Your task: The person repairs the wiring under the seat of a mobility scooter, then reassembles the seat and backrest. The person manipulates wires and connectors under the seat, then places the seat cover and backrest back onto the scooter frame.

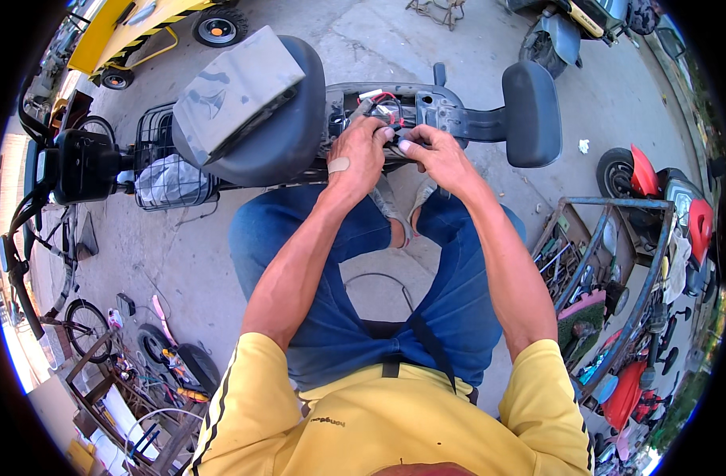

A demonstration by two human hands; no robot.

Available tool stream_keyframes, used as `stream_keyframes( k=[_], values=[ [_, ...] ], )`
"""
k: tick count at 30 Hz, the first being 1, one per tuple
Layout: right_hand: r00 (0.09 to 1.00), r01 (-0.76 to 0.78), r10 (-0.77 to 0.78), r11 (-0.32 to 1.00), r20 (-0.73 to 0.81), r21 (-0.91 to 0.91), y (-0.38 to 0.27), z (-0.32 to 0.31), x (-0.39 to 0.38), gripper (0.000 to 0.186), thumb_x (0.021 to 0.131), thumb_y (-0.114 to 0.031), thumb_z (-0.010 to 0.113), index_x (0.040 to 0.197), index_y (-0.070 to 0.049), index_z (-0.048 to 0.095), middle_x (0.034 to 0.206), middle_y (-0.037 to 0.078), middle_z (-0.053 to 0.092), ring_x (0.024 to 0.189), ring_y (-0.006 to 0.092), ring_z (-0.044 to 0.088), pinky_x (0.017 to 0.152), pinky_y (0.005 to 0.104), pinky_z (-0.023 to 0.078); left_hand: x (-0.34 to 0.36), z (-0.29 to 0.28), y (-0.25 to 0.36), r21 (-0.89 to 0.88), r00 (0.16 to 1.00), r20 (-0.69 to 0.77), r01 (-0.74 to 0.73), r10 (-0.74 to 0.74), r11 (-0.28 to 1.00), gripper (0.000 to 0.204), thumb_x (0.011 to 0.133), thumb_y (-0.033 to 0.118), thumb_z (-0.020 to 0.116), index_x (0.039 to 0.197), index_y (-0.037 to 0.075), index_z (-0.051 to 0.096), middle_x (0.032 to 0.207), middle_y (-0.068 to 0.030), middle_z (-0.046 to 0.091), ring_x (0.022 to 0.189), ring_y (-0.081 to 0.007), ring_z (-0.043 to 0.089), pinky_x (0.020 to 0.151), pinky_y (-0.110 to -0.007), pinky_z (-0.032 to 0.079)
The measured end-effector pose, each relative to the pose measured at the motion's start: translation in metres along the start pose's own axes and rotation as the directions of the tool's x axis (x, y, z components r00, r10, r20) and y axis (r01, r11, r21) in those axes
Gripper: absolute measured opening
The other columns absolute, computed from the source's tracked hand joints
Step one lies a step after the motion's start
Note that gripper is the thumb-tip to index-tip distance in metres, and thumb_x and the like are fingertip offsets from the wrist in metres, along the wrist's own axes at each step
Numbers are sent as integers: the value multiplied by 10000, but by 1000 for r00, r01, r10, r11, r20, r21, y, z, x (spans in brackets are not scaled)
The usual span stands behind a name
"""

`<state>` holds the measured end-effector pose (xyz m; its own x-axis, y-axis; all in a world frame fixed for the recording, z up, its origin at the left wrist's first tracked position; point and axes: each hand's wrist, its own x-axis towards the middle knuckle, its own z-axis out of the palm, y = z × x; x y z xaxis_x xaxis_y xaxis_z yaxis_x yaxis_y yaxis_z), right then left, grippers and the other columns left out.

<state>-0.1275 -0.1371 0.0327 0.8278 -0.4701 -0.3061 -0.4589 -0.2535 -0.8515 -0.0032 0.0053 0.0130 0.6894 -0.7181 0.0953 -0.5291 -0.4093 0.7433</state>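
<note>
Both my hands, left (361, 151) & right (434, 151), pinched on wires (385, 111) in open scooter frame (426, 107) behind raised seat (256, 119). Wires thin, floppy, prob fragile; grip near connector, not strands.

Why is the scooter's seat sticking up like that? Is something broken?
The seat is tipped up and forward, so the frame underneath is open, with red and black wires showing. Both hands, left hand and right hand, are on the wires. A grey patch covers the seat's underside. I cannot see anything broken.
</note>
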Motion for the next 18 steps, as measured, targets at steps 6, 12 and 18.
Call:
stream_keyframes(
  k=[6,12,18],
  values=[
    [999,-44,43,990,13,136,-8,11,0,281,1022,-272,673,1147,-22,698,942,45,715,753,117,659,630,274,519,-5,2,-3,80,994,-66,-87,93,993,225,1037,217,603,1057,20,709,1012,-183,667,942,-396,673,813,-504,521],
    [970,-227,147,834,193,503,-4,11,2,270,1063,-223,604,1226,-18,672,1080,104,728,974,214,738,843,354,592,-18,6,6,198,958,-93,-250,272,948,176,1030,176,613,1099,29,681,980,-157,632,909,-373,670,742,-493,544],
    [964,-264,210,708,161,655,11,18,7,345,1067,-319,606,1240,-32,690,1135,112,717,936,223,741,810,351,609,-29,2,5,-80,967,81,-235,241,969,323,945,-63,546,1237,11,662,1026,-176,622,957,-408,661,791,-484,538]
  ],
)
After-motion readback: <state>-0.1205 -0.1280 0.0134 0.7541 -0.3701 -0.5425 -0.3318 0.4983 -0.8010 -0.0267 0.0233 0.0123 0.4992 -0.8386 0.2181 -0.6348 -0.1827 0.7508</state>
